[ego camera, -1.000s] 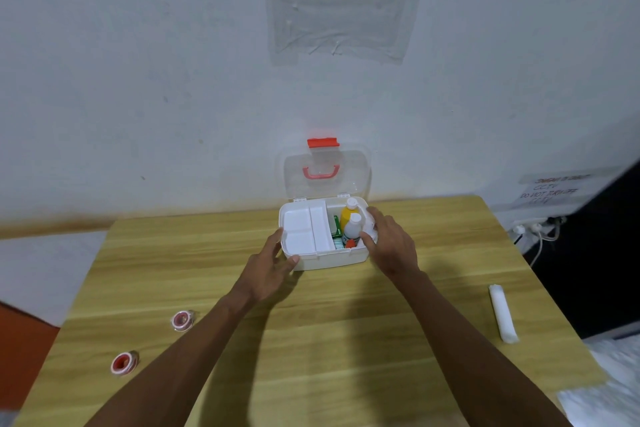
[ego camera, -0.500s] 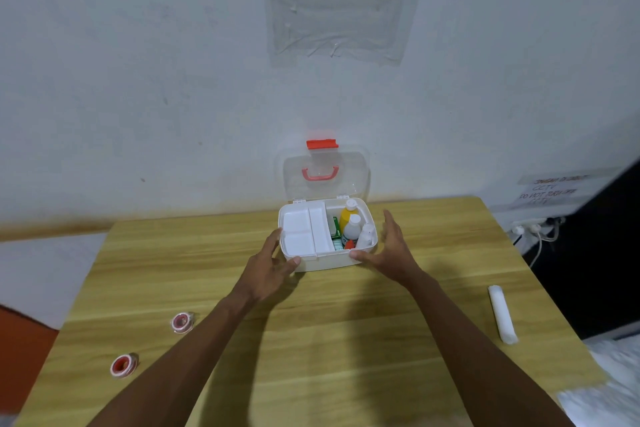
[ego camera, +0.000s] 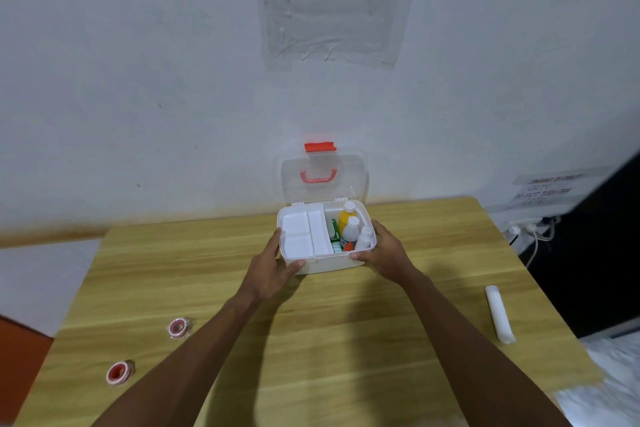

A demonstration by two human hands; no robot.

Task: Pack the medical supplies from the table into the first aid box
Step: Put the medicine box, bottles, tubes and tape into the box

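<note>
Head view: my left hand (ego camera: pixel 273 270) and right hand (ego camera: pixel 384 253) grip the open first aid box (ego camera: pixel 322 263) by its sides, at the table's (ego camera: pixel 207 253) 12 o'clock. The gauze roll (ego camera: pixel 498 314) lies at 4 o'clock from my right hand, the nearer one, with its long axis running 12 to 6.

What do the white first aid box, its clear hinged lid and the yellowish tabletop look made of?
White first aid box: opaque moulded plastic, smooth, faint gloss, rounded corners.
Clear hinged lid: see-through plastic; the wall shows through it.
Yellowish tabletop: wood-grain streaks, low sheen; likely laminate or veneer, solid wood not ruled out.
</note>
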